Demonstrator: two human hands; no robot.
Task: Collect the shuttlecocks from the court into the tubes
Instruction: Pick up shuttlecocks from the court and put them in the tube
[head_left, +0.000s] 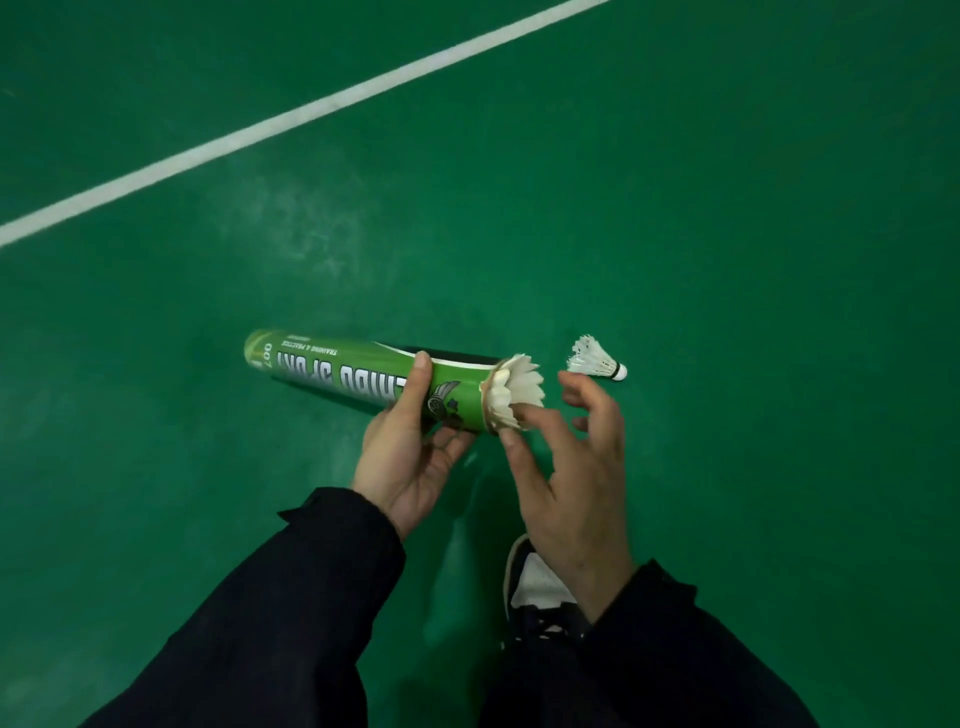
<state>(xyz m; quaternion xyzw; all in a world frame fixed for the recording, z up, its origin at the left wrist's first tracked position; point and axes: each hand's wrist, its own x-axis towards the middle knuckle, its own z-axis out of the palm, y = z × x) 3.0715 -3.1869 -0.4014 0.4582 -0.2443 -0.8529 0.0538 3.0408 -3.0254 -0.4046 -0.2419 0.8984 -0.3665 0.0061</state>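
On the green court floor (675, 182), your left hand (410, 457) grips the long green cardboard tube (363, 376). Your right hand (576, 478) is loose, fingertips at the white feathers (519, 397) sticking out. A white feather shuttlecock (595, 358) lies just past your right fingers, cork pointing away from the tube.

Your left hand (402, 452) grips a green tube (363, 376) near its open end, the tube lying across toward 9 o'clock. White feathers of a shuttlecock (514, 397) stick out of that opening. Your right hand (574, 478) sits at 3 o'clock of the opening, fingers loosely spread, fingertips touching the feathers. Another shuttlecock (597, 359) lies on the green floor (727, 208) at 2 o'clock. A white line (291, 117) crosses the floor toward 11 o'clock.
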